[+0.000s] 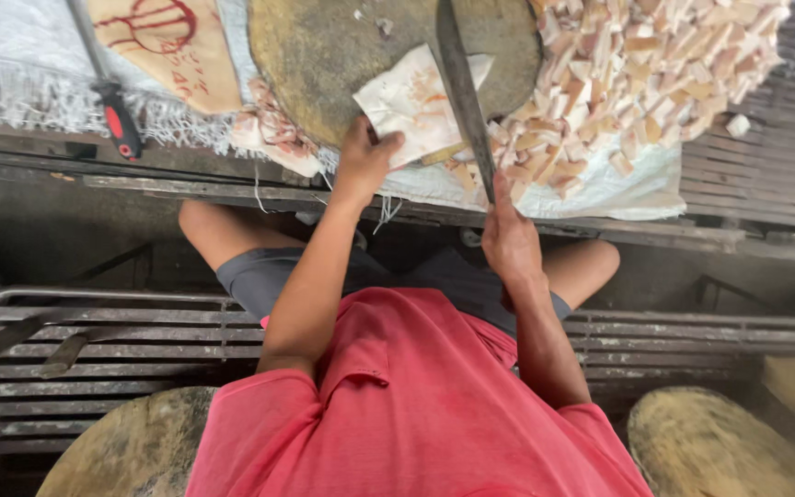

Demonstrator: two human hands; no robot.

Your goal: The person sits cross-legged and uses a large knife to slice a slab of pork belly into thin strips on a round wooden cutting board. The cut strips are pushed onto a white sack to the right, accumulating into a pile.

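1. Nearest the camera, a person in a red shirt and grey shorts sits looking down at their own two arms, which reach forward to a low work surface. Two round wooden slabs lie at the bottom corners, one on each side.
2. The right hand is closed around the handle of one long knife, whose blade points away across the block.
3. The left hand has its fingers curled, pinning one pale slab of fatty meat on the near edge of the round wooden chopping block.
4. To cut well, it seems wise to keep the left fingertips tucked back from the blade and the slab flat.
5. Right of the block lies one large heap of cut pale cubes, too many to count; a smaller pile of meat strips sits left.
6. Far left lies one red-and-black-handled tool.
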